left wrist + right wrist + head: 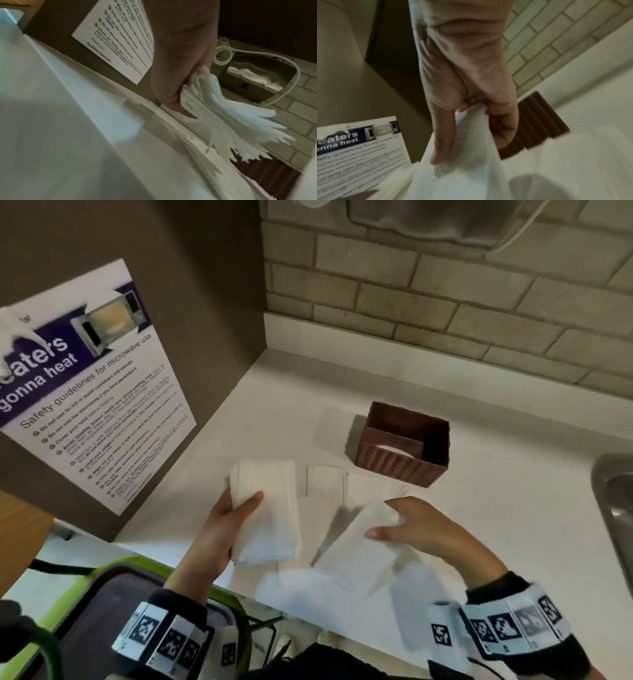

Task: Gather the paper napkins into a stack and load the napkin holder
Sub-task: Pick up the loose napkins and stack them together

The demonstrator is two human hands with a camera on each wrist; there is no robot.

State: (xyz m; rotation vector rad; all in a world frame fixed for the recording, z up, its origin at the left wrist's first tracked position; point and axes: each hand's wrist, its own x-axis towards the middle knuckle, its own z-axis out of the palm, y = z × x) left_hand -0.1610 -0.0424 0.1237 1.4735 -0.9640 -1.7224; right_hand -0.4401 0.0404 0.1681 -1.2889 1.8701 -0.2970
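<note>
My left hand (233, 518) grips a stack of white paper napkins (267, 508) just above the white counter; the stack's fanned edges (231, 121) show in the left wrist view. My right hand (394, 529) pinches a single napkin (356, 549) between thumb and fingers and lifts it off the counter; that napkin (467, 169) hangs below the thumb in the right wrist view. More flat napkins (325, 484) lie on the counter between my hands. The brown ribbed napkin holder (404, 443) stands open-topped behind them, a little beyond my right hand.
A microwave safety poster (89, 392) hangs on the brown side panel at left. Brick-tiled wall (445, 302) rises behind the counter. A metal sink edge (613, 508) is at right. A steel dispenser (257, 75) with a white cable is mounted on the wall.
</note>
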